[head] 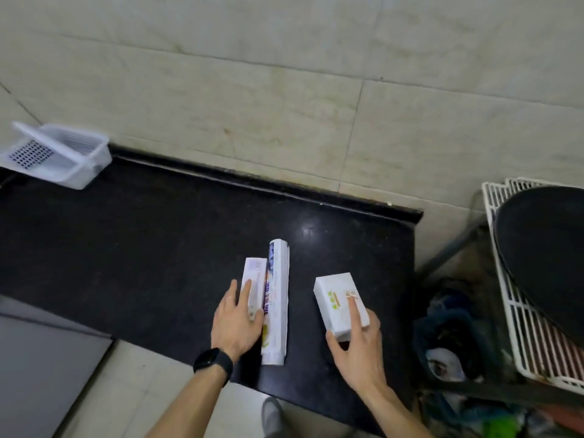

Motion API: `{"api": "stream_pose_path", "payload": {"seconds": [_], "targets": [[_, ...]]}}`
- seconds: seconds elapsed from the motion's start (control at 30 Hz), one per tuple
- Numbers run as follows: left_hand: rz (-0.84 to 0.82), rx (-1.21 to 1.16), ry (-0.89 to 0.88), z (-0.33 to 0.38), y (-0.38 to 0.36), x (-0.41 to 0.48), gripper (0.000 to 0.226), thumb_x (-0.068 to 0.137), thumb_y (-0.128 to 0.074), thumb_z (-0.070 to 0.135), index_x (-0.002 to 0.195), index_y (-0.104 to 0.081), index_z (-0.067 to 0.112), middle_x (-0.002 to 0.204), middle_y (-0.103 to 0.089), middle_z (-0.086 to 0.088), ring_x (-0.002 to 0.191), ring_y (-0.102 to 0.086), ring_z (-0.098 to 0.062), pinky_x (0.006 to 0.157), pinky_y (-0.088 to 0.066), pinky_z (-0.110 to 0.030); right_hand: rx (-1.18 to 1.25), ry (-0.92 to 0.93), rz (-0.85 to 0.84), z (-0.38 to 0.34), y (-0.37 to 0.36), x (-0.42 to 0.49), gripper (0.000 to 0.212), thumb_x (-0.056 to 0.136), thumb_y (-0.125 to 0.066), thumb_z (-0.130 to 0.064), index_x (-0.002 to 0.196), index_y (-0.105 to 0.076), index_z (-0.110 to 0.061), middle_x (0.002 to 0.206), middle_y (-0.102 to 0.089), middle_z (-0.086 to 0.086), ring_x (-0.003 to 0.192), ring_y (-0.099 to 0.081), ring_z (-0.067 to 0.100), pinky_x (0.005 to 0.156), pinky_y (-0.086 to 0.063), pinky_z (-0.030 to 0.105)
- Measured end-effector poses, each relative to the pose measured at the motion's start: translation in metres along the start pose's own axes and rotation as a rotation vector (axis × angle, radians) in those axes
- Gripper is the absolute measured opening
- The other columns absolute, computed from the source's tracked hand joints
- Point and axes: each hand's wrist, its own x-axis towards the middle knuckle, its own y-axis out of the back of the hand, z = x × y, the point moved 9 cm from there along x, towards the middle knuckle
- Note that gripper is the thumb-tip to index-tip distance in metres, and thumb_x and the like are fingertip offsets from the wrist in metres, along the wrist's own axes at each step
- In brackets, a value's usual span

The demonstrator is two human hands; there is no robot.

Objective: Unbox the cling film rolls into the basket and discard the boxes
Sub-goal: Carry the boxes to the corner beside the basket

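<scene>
Nearest, the right hand (358,349) clasps a short white box (339,303), light stiff card best held by its sides. The left hand (235,320) lies flat, fingers spread, on two long boxes (275,298) on the worktop (142,232). Far left sits the basket (60,156).

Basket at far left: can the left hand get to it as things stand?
Probably yes. The white basket sits open at the counter's far-left back edge, with bare counter between. But the left hand rests on the narrow box, so it must let go or carry it, likely with a stretch.
</scene>
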Motion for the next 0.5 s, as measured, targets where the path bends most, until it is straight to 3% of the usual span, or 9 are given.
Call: {"api": "stream_pose_path", "payload": {"seconds": [0.13, 0.23, 0.4, 0.5], "targets": [[-0.042, 0.066, -0.079, -0.002, -0.014, 0.020, 0.075, 0.094, -0.040, 0.055, 0.157, -0.004, 0.034, 0.166, 0.003, -0.005, 0.150, -0.012, -0.031, 0.119, -0.022, -0.048, -0.130, -0.040, -0.003, 0.003, -0.026, -0.004, 0.096, 0.089, -0.066, -0.047, 0.157, 0.001, -0.037, 0.155, -0.012, 0.011, 0.133, -0.035, 0.033, 0.108, -0.042, 0.043], [-0.101, 0.106, -0.151, -0.005, -0.030, 0.025, 0.068, 0.098, -0.026, 0.055, 0.156, 0.004, 0.035, 0.166, 0.010, 0.005, 0.152, -0.005, -0.027, 0.120, -0.018, -0.052, -0.179, -0.083, -0.001, 0.013, -0.037, -0.011, 0.093, 0.089, -0.062, -0.052, 0.157, 0.001, -0.040, 0.155, -0.011, 0.009, 0.133, -0.036, 0.033, 0.100, -0.049, 0.045], [-0.089, -0.005, -0.208, -0.009, -0.040, 0.024, 0.068, 0.100, -0.032, 0.047, 0.157, 0.002, 0.031, 0.165, 0.013, 0.006, 0.142, -0.030, -0.032, 0.112, -0.036, -0.045, -0.255, -0.119, 0.064, 0.019, -0.041, -0.010, 0.091, 0.084, -0.063, -0.057, 0.156, -0.010, -0.039, 0.150, -0.021, 0.008, 0.121, -0.046, 0.033, 0.091, -0.053, 0.046], [-0.098, -0.064, -0.182, -0.008, -0.040, 0.025, 0.071, 0.097, -0.037, 0.047, 0.157, -0.001, 0.033, 0.164, 0.013, 0.013, 0.138, -0.032, -0.032, 0.103, -0.045, -0.046, -0.300, -0.147, 0.050, 0.019, -0.043, -0.011, 0.089, 0.084, -0.057, -0.063, 0.155, -0.007, -0.042, 0.153, -0.019, 0.008, 0.123, -0.043, 0.034, 0.095, -0.049, 0.049]]}}
